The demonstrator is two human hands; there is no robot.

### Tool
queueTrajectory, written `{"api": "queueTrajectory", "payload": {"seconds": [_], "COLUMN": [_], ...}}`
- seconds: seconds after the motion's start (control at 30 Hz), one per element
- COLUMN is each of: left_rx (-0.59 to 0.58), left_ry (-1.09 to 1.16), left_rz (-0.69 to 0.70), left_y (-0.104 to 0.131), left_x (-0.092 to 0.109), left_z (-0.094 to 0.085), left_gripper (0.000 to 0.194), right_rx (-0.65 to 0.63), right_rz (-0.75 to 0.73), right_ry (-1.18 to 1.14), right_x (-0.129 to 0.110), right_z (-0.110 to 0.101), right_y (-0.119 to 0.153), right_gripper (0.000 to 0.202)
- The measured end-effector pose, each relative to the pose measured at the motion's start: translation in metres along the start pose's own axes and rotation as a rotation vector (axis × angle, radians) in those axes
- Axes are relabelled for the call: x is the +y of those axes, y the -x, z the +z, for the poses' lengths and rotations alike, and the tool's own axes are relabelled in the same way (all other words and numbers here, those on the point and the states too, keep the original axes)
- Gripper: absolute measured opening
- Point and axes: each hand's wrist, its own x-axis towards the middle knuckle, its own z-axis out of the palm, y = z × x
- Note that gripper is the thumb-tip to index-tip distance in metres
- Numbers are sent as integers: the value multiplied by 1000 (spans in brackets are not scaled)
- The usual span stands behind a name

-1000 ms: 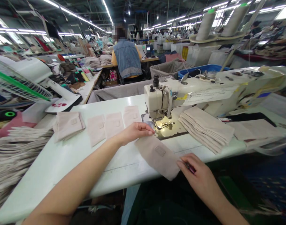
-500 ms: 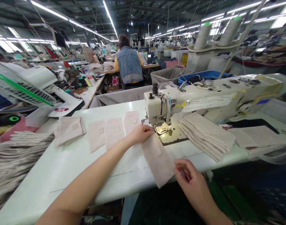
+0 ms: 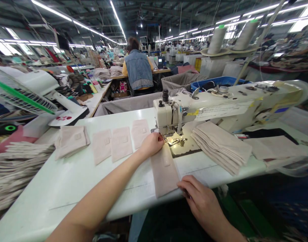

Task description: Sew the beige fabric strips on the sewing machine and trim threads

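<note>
A beige fabric piece (image 3: 164, 176) with a small stitched patch lies on the white table in front of the sewing machine (image 3: 166, 117). My left hand (image 3: 152, 144) is closed at its far end, fingers beside the presser foot (image 3: 174, 140). Its fingertips are partly hidden. At the near right corner, by the table edge, my right hand (image 3: 201, 200) pinches the same piece. To the left lie separate beige pieces with patches (image 3: 121, 144), and a folded stack (image 3: 71, 144) of them.
A pile of beige panels (image 3: 221, 144) rests right of the needle, with more panels (image 3: 276, 148) beyond. A fan (image 3: 40, 90) and heaped cloth (image 3: 20, 171) stand at left. Ahead are a grey fabric bin (image 3: 128, 102), a blue basket (image 3: 219, 82) and a seated person (image 3: 138, 69).
The near end of the fabric piece has swung left, and the piece now lies straighter toward the needle. My right hand has moved slightly left and down with its corner. My left hand stays near the presser foot.
</note>
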Motion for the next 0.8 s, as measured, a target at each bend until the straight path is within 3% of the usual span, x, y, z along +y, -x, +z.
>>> {"api": "queueTrajectory", "payload": {"seconds": [0.37, 0.8], "left_rx": [-79, -68], "left_ry": [-23, -31], "left_rz": [-84, -109], "left_y": [-10, -17], "left_x": [-2, -3], "left_z": [-3, -3], "left_gripper": [13, 9], "right_rx": [-70, -80], "right_rz": [-3, 33], "right_ry": [31, -7], "right_x": [-10, -9], "right_z": [-1, -1], "right_y": [-3, -8], "right_gripper": [42, 36]}}
